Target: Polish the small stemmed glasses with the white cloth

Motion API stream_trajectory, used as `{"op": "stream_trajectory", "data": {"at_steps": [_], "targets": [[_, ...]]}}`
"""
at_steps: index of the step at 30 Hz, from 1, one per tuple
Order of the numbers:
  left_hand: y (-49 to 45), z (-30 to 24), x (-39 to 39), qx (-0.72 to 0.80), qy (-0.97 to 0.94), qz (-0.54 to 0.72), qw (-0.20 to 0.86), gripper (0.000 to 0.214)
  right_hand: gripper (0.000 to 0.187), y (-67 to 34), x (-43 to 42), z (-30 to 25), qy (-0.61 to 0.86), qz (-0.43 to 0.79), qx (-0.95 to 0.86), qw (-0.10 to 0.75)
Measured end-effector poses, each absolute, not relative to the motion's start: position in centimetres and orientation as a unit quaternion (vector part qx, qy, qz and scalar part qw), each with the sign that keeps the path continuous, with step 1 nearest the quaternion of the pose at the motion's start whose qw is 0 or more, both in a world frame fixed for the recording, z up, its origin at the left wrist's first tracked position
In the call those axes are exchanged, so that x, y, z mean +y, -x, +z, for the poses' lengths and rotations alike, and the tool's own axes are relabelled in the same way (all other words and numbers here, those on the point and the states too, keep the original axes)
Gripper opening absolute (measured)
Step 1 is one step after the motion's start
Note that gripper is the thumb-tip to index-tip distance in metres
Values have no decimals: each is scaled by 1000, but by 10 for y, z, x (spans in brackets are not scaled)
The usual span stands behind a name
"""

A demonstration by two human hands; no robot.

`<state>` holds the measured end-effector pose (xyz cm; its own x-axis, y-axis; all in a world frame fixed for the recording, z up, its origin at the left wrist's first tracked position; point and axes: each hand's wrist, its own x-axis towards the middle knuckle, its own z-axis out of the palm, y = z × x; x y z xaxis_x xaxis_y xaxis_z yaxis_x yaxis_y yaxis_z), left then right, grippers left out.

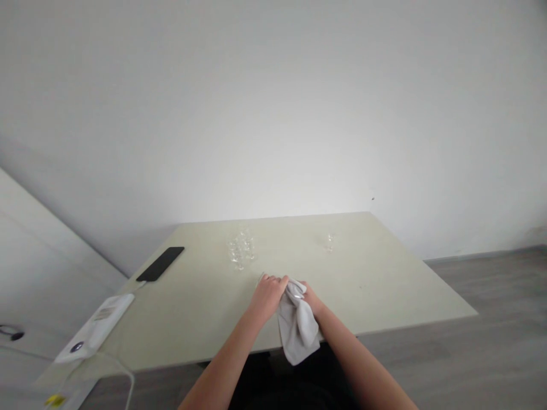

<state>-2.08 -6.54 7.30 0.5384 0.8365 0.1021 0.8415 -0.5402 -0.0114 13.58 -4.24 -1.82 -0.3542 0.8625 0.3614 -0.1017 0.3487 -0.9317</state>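
Both my hands meet over the near middle of a pale table [384,285]. My left hand [267,296] is closed, its fingers curled over something hidden under them and the cloth. My right hand [311,299] is wrapped in a white cloth [299,330] that hangs down over the table's front edge. A cluster of small clear glasses [241,250] stands just beyond my hands. One more clear glass [329,241] stands apart at the back right.
A black phone [160,263] lies at the table's left edge. A white device [96,327] with a cable sits on the near left corner. A white wall rises behind the table, and grey floor shows to the right.
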Motion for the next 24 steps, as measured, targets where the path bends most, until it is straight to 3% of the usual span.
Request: {"op": "stream_trajectory", "data": {"at_steps": [7,15,24], "targets": [[25,61,-65,-501,864,-40,5,30,17,-136,-45,-10,289,490,-688,450],[20,53,-77,-505,862,-54,14,33,23,-138,-45,-13,304,488,-682,452],[23,58,-76,-512,858,-45,2,32,18,-137,-44,-12,284,512,-677,446]]}}
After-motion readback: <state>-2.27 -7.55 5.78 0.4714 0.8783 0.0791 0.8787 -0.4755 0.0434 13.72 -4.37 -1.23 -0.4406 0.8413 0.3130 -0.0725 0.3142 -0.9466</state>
